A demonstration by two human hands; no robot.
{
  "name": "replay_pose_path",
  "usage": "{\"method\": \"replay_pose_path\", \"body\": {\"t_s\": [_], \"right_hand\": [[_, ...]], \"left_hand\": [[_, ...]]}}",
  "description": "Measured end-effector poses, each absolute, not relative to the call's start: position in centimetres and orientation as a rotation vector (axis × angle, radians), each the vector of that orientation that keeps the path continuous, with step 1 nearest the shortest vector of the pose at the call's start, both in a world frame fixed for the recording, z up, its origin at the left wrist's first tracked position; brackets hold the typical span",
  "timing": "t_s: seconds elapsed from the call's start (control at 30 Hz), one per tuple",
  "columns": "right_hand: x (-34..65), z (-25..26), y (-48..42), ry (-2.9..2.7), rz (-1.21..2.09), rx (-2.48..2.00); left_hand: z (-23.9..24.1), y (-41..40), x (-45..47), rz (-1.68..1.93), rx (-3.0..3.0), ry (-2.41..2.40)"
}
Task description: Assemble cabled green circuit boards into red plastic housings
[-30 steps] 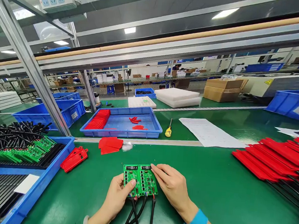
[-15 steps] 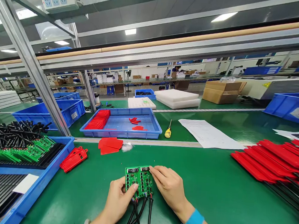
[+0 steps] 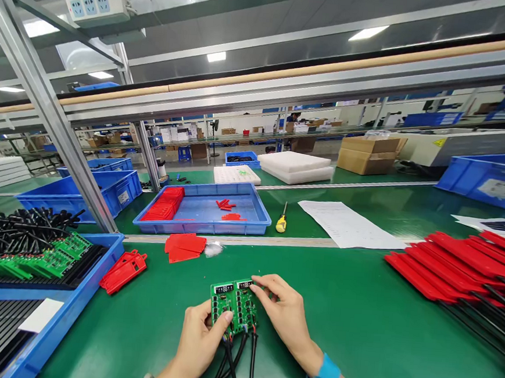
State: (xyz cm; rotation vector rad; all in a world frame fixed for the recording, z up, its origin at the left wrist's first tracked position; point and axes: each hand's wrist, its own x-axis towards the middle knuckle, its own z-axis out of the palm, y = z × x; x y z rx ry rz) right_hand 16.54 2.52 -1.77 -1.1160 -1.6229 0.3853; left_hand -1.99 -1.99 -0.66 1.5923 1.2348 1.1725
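Note:
Two green circuit boards point(image 3: 243, 316) lie side by side in front of me, each with a small black display at its top and black cables point(image 3: 252, 358) leaving its lower edge. My left hand point(image 3: 201, 332) is closed around the left board, thumb across its face and fingers behind. At the upper right corner of the right board, my right hand point(image 3: 281, 308) pinches with thumb and forefinger beside the display. Whether anything small sits between those fingertips is hidden. A blue band circles my right wrist.
A blue tray point(image 3: 214, 227) holds red pieces behind the boards. Red covers point(image 3: 123, 271) lie left, near a blue bin point(image 3: 119, 245) of wired boards. A yellow screwdriver point(image 3: 281, 223) and a paper sheet point(image 3: 348, 224) lie further back. Red panels point(image 3: 452, 260) with black cables are stacked at right.
The view has shifted slightly. My right thumb and forefinger have shifted a little at the right board's upper corner; my left hand keeps its hold.

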Motion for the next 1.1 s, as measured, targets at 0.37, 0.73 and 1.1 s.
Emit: {"method": "replay_pose_path", "body": {"t_s": [0.37,0.73,1.1], "right_hand": [[16.6,-2.4,2.4,-1.713,0.22,-1.047],[16.3,-1.9,2.6,-1.625,0.418,-1.143],[16.0,-1.1,3.4,-1.941,0.503,-1.153]], "left_hand": [[-0.8,-2.1,-2.1,1.194,1.628,1.29],[-0.7,-2.2,-2.0,1.209,1.616,1.262],[-1.3,-0.2,-3.6,1.177,1.534,1.284]]}}
